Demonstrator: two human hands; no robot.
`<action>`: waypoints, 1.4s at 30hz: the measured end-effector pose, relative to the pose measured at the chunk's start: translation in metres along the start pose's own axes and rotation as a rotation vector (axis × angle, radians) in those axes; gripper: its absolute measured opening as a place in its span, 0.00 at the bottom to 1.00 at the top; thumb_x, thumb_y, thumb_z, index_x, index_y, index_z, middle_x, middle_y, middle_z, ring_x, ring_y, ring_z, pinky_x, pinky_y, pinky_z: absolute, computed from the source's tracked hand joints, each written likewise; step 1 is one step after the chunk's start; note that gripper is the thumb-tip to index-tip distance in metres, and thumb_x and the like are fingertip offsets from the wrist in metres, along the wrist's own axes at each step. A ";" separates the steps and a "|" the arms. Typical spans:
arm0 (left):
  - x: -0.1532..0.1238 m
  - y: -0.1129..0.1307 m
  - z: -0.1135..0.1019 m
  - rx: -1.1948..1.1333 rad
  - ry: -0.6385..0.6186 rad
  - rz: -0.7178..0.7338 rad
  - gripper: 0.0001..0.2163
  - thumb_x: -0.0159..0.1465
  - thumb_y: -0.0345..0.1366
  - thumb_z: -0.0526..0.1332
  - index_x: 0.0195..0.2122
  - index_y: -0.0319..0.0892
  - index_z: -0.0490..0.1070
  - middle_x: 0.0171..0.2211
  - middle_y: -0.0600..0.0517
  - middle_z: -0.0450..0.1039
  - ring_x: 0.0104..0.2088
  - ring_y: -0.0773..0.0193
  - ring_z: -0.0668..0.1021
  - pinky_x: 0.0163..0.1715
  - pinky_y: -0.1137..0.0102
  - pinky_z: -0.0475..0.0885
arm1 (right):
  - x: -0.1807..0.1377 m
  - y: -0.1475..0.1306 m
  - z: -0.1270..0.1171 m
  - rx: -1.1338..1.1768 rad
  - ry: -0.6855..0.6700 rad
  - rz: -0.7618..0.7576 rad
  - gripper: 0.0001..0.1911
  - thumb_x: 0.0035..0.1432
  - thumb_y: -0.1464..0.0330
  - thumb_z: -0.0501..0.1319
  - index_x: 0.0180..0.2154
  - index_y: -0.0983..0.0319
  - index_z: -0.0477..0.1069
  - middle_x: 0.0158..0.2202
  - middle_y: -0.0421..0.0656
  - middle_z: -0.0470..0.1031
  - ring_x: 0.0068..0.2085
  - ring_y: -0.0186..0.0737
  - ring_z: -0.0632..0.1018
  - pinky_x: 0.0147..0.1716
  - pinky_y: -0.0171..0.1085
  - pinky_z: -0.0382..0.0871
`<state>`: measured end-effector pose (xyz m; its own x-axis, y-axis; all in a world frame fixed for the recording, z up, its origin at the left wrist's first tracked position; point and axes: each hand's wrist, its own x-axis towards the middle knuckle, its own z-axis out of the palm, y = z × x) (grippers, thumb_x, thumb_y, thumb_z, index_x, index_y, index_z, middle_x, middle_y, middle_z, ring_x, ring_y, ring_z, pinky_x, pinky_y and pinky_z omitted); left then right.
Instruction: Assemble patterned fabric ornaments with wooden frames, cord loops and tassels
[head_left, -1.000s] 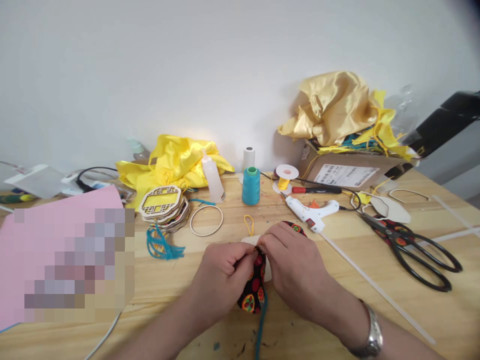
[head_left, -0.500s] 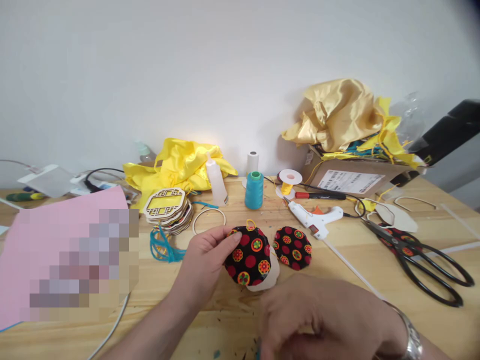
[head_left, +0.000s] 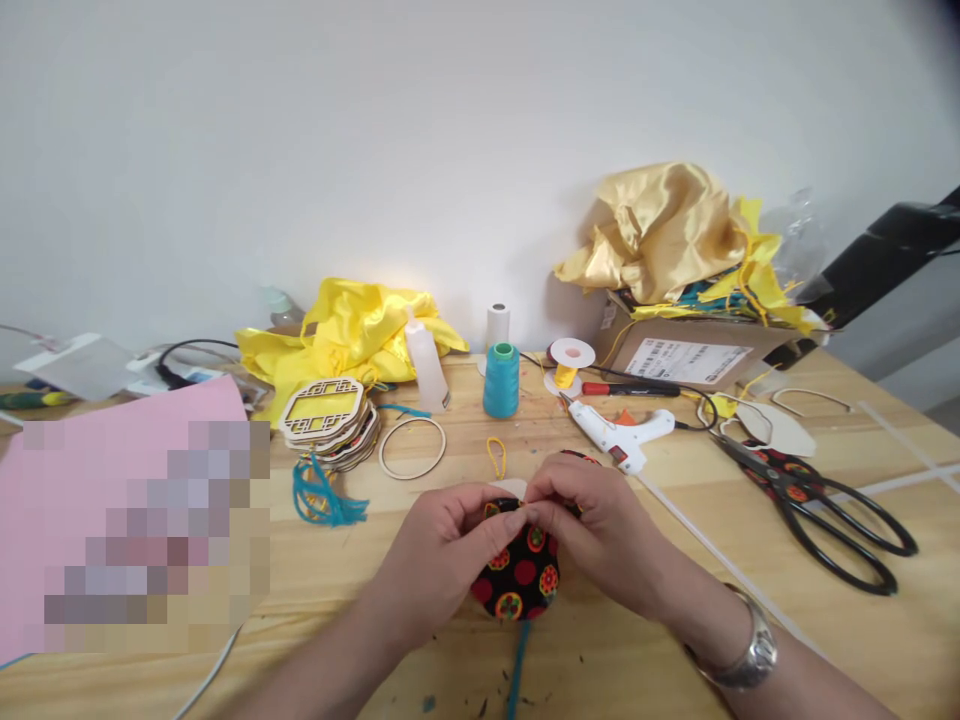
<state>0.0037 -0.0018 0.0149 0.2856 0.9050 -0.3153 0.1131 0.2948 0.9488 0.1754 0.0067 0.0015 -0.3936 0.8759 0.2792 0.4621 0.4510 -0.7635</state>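
Observation:
Between my two hands is a black fabric-covered piece (head_left: 525, 575) with red dots and bright flower rounds. My left hand (head_left: 457, 540) pinches its upper left edge with thumb and fingers. At the upper right edge, my right hand (head_left: 600, 525) is closed, its thumb tip meeting the left thumb. Just beyond the fingers a cream card edge (head_left: 511, 487) shows, with a yellow cord loop (head_left: 496, 457) past it. A teal cord (head_left: 519, 665) runs down below the piece. A second patterned piece (head_left: 583, 457) lies mostly hidden behind my right hand.
Stacked wooden lattice frames (head_left: 322, 412), a teal tassel (head_left: 328, 495) and a wooden ring (head_left: 412, 448) lie left. Behind are a glue bottle (head_left: 427, 365) and teal thread (head_left: 502, 382). Rightward lie a glue gun (head_left: 622, 432), scissors (head_left: 814, 500) and a cardboard box (head_left: 690, 355).
My right hand has risen from the table's near edge to the patterned piece, which has come closer to me. The fingers of both hands now meet at its top edge.

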 end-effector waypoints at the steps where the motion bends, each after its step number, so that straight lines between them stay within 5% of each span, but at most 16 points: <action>1: 0.000 0.000 0.000 0.040 0.002 0.008 0.08 0.56 0.38 0.63 0.32 0.41 0.79 0.28 0.53 0.78 0.29 0.65 0.75 0.29 0.74 0.68 | -0.001 0.000 0.000 -0.034 -0.009 -0.032 0.08 0.58 0.76 0.57 0.27 0.62 0.67 0.26 0.38 0.69 0.30 0.32 0.69 0.30 0.31 0.62; 6: -0.001 -0.003 0.001 0.118 -0.006 -0.033 0.10 0.58 0.38 0.60 0.25 0.40 0.77 0.20 0.56 0.74 0.22 0.68 0.71 0.22 0.76 0.63 | -0.001 0.000 0.004 -0.339 0.018 -0.119 0.12 0.62 0.74 0.51 0.26 0.63 0.65 0.26 0.41 0.68 0.29 0.35 0.68 0.28 0.33 0.60; 10: -0.001 -0.004 0.003 0.078 -0.019 -0.043 0.10 0.57 0.40 0.61 0.27 0.40 0.77 0.23 0.54 0.76 0.24 0.67 0.73 0.24 0.76 0.65 | 0.000 -0.004 0.011 -0.473 0.095 -0.068 0.14 0.63 0.74 0.48 0.25 0.62 0.63 0.23 0.40 0.67 0.25 0.34 0.66 0.25 0.33 0.58; 14: -0.002 -0.003 0.002 -0.009 0.010 -0.057 0.10 0.56 0.40 0.62 0.28 0.40 0.78 0.24 0.53 0.78 0.24 0.65 0.75 0.25 0.75 0.67 | 0.005 0.003 0.006 -0.507 0.255 -0.013 0.15 0.63 0.71 0.49 0.23 0.61 0.61 0.21 0.40 0.65 0.23 0.35 0.64 0.23 0.34 0.56; 17: -0.001 -0.003 0.000 -0.110 0.045 -0.064 0.10 0.56 0.40 0.63 0.32 0.39 0.79 0.26 0.51 0.80 0.26 0.63 0.77 0.27 0.73 0.70 | 0.004 0.009 -0.014 -0.282 0.359 0.135 0.15 0.63 0.66 0.51 0.23 0.61 0.62 0.19 0.38 0.63 0.22 0.33 0.63 0.21 0.33 0.55; 19: 0.001 -0.005 -0.002 -0.212 0.085 -0.066 0.10 0.56 0.40 0.64 0.34 0.39 0.79 0.28 0.49 0.81 0.28 0.61 0.79 0.30 0.71 0.72 | 0.001 0.004 -0.028 0.050 0.101 0.107 0.18 0.64 0.62 0.52 0.23 0.61 0.64 0.18 0.37 0.63 0.21 0.31 0.64 0.21 0.31 0.58; 22: 0.005 -0.008 -0.004 -0.335 0.122 -0.049 0.11 0.54 0.39 0.66 0.36 0.38 0.79 0.29 0.48 0.81 0.30 0.59 0.80 0.34 0.68 0.74 | -0.006 -0.011 -0.038 0.380 -0.596 -0.169 0.17 0.62 0.64 0.54 0.24 0.62 0.71 0.23 0.39 0.73 0.26 0.30 0.73 0.28 0.30 0.66; 24: 0.007 -0.009 -0.005 -0.362 0.123 -0.034 0.12 0.54 0.38 0.66 0.37 0.39 0.79 0.30 0.48 0.81 0.30 0.59 0.80 0.35 0.67 0.74 | -0.008 -0.018 -0.035 0.379 -0.729 -0.191 0.11 0.62 0.69 0.55 0.32 0.63 0.76 0.30 0.42 0.78 0.31 0.31 0.76 0.33 0.30 0.69; 28: 0.006 -0.009 -0.004 -0.350 0.078 -0.027 0.12 0.55 0.37 0.66 0.40 0.41 0.79 0.33 0.48 0.81 0.31 0.60 0.80 0.36 0.68 0.73 | -0.002 -0.010 -0.020 0.235 -0.177 0.045 0.05 0.57 0.69 0.61 0.33 0.61 0.77 0.26 0.39 0.77 0.26 0.31 0.74 0.26 0.29 0.67; 31: 0.003 -0.009 -0.003 -0.303 0.033 -0.018 0.11 0.56 0.37 0.65 0.40 0.43 0.79 0.32 0.50 0.81 0.32 0.61 0.79 0.35 0.70 0.73 | 0.003 -0.001 -0.011 0.099 0.097 0.011 0.02 0.53 0.70 0.65 0.32 0.62 0.76 0.25 0.39 0.74 0.27 0.32 0.72 0.26 0.31 0.66; 36: 0.001 -0.010 0.000 -0.179 0.000 0.012 0.09 0.56 0.35 0.64 0.37 0.44 0.80 0.31 0.53 0.80 0.33 0.63 0.78 0.36 0.72 0.71 | 0.003 0.003 -0.003 -0.018 0.145 -0.111 0.02 0.55 0.72 0.63 0.33 0.62 0.75 0.29 0.41 0.74 0.32 0.34 0.73 0.32 0.34 0.67; 42: -0.001 -0.004 0.001 -0.058 -0.015 0.002 0.08 0.55 0.36 0.65 0.35 0.43 0.80 0.28 0.53 0.79 0.29 0.65 0.76 0.30 0.75 0.69 | 0.001 0.000 0.000 0.032 0.091 -0.075 0.07 0.54 0.78 0.61 0.30 0.62 0.75 0.27 0.39 0.73 0.31 0.33 0.73 0.31 0.32 0.66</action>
<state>0.0037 -0.0039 0.0110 0.2997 0.9010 -0.3135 0.0572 0.3111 0.9487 0.1746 0.0077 0.0015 -0.3518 0.8525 0.3866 0.4079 0.5113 -0.7565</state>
